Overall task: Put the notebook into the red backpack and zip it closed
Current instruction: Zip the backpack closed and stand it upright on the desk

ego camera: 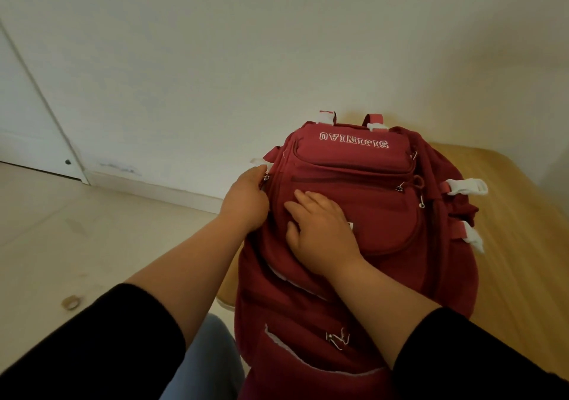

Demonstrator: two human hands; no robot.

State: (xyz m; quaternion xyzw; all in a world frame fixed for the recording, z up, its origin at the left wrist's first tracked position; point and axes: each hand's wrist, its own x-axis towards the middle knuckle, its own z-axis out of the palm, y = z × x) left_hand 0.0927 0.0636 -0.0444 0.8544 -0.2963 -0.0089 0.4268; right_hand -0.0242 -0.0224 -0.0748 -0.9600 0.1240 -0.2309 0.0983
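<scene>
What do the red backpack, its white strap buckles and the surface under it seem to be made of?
Red backpack: matte woven fabric, probably canvas or polyester; it creases softly and has stitched seams. White buckles: smooth moulded plastic, by their slight sheen and rigid shape. Tabletop: light wood or wood-look laminate, with faint grain and a satin finish; which one cannot be told.

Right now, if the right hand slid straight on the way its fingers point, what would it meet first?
The right hand lies flat on the red backpack, fingers pointing up-left. First in line is probably the left hand pinching the zipper pull at the bag's edge.
</scene>
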